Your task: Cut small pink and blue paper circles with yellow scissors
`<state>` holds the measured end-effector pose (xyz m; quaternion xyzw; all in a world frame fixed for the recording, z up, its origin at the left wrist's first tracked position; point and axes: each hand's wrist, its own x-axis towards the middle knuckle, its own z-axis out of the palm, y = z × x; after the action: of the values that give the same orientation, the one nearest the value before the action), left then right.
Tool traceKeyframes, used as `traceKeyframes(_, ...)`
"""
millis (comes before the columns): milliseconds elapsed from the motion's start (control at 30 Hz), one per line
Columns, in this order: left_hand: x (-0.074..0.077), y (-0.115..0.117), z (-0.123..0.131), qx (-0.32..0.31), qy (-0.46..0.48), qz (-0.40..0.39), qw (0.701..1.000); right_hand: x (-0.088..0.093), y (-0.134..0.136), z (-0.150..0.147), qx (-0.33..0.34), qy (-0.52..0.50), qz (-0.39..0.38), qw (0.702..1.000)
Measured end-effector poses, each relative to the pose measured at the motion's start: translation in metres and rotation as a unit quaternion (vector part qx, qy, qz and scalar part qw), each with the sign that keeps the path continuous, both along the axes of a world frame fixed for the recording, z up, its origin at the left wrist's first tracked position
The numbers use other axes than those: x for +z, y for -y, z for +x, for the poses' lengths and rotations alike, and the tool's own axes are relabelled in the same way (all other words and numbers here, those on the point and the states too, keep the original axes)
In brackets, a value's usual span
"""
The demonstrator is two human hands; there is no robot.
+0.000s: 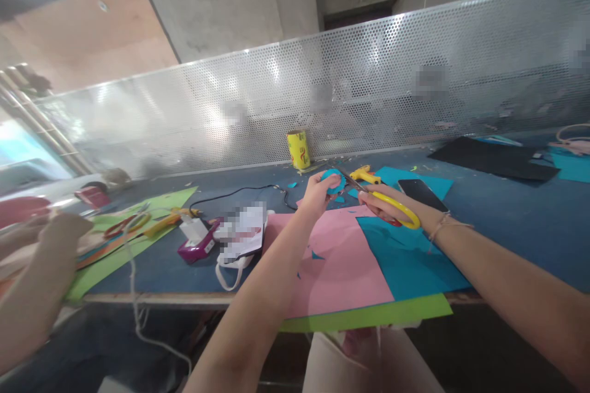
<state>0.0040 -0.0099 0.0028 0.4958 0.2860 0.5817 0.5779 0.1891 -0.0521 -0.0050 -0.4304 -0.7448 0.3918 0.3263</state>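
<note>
My left hand (319, 191) pinches a small rounded piece of blue paper (334, 180) above the table. In my right hand (369, 198) is a pair of scissors (400, 209) with yellow handles, red on the inside. Their blades point left and meet the edge of the blue piece. Below both hands lie a pink sheet (341, 264) with small blue scraps on it, a larger blue sheet (410, 258) to the right, and a green sheet (369, 317) sticking out past the table's front edge.
A yellow glue gun (365, 175) and a phone (421, 194) lie beyond my right hand. A yellow roll (298, 149) stands by the perforated metal screen (258, 95). Left are a purple power strip (198, 249), cables, and another person's arm (41, 276). Black paper (493, 159) lies far right.
</note>
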Motion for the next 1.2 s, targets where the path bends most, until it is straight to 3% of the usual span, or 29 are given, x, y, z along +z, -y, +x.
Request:
traceKeyframes(267, 0.0014, 0.0017, -0.0004, -0.005, 0.009, -0.013, 1.0, 0.0004, 0.0003, 0.0037, 0.036, -0.02, -0.031, 0.999)
traceKeyframes(1200, 0.003, 0.0043, 0.0012, -0.019, 0.019, -0.026, 0.999, 0.0016, 0.0011, 0.0018, 0.051, -0.051, -0.038, 0.997)
